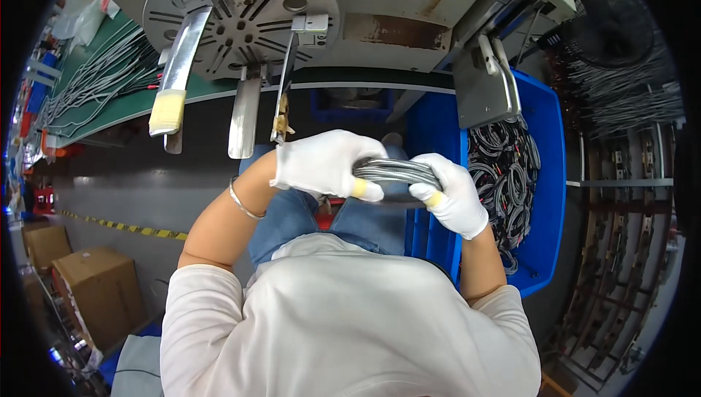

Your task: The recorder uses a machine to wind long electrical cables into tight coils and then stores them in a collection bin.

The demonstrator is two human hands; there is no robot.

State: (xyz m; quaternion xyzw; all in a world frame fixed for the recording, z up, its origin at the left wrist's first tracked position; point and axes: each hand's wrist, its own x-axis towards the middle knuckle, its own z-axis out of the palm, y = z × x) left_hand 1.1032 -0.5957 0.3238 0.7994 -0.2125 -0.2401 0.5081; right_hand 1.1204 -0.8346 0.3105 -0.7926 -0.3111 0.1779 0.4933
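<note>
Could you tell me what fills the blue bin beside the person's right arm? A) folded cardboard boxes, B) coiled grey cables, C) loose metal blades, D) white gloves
B: the blue bin is piled with coiled grey cables, much like the cable bundle held between the gloved left hand and right hand.

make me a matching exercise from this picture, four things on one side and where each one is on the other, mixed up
Things
1. cable coil
2. blue bin
3. cardboard boxes
4. round metal disc

Places
A. on the floor, lower left
B. at the top, on the machine
C. between the left hand and the right hand
D. on the person's right, full of coiled cables

Pairs: 1-C, 2-D, 3-A, 4-B
</note>
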